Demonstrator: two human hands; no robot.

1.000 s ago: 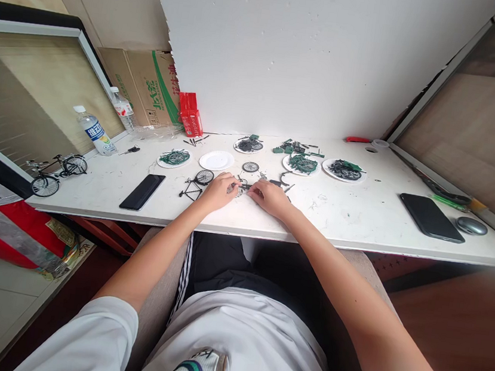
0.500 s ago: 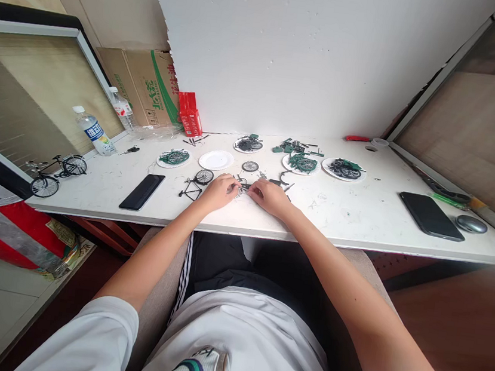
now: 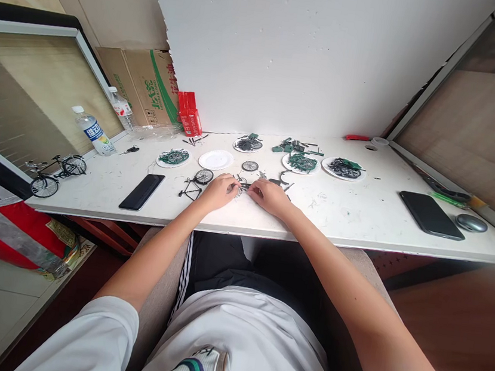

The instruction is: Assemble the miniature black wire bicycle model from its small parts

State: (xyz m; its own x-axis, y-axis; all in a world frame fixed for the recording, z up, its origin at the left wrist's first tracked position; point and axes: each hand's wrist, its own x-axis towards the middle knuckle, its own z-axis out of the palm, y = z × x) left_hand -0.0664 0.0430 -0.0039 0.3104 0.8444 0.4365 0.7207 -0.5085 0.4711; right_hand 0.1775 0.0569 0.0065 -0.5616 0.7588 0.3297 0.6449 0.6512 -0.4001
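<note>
My left hand [image 3: 218, 191] and my right hand [image 3: 270, 197] rest on the white table [image 3: 361, 217], fingertips pinched together around a small dark model-bicycle part [image 3: 242, 188] between them. Both hands are closed on it; the part is too small to name exactly. Just left of my left hand lie a black bicycle frame [image 3: 190, 189] and a loose wheel [image 3: 204, 176]. Another loose wheel [image 3: 250, 166] lies just beyond the hands.
White paper plates hold parts: one empty [image 3: 216, 159], green wheels [image 3: 173, 158], dark parts [image 3: 248, 144], green parts [image 3: 301, 163], black parts [image 3: 344, 169]. Phones lie at left [image 3: 142, 191] and right [image 3: 431, 216]. A finished model bicycle [image 3: 54, 172], bottles [image 3: 88, 128], a mouse [image 3: 471, 223] stand about.
</note>
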